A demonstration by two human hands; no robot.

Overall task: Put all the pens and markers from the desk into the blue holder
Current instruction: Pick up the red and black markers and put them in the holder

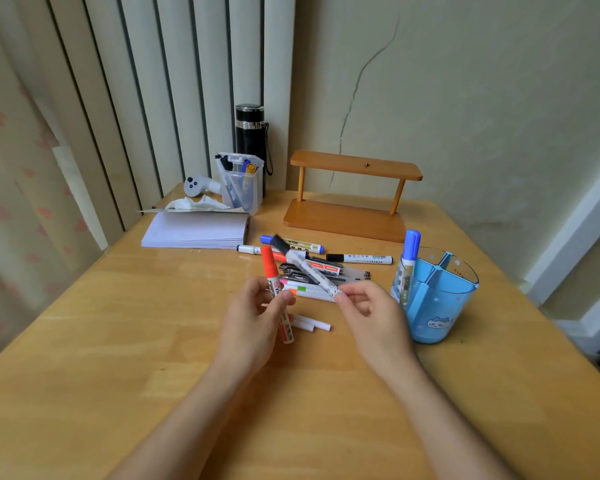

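Observation:
My left hand (pixel 253 320) grips a red-capped marker (pixel 273 282), held nearly upright above the desk. My right hand (pixel 368 306) pinches the tail end of a black-capped white marker (pixel 303 263), which slants up to the left over the pile. The pile of pens and markers (pixel 312 268) lies on the desk just beyond both hands. The blue holder (pixel 437 299) stands to the right of my right hand. One blue-capped marker (pixel 409 261) stands in its left compartment. Two white pens (pixel 312 323) lie under my left hand.
A stack of white paper (pixel 194 230) lies at the back left. Behind it stand a clear plastic pen box (pixel 243 185), a black flask (pixel 250 133) and a white controller (pixel 196 184). A wooden two-level shelf (pixel 350 199) sits at the back by the wall.

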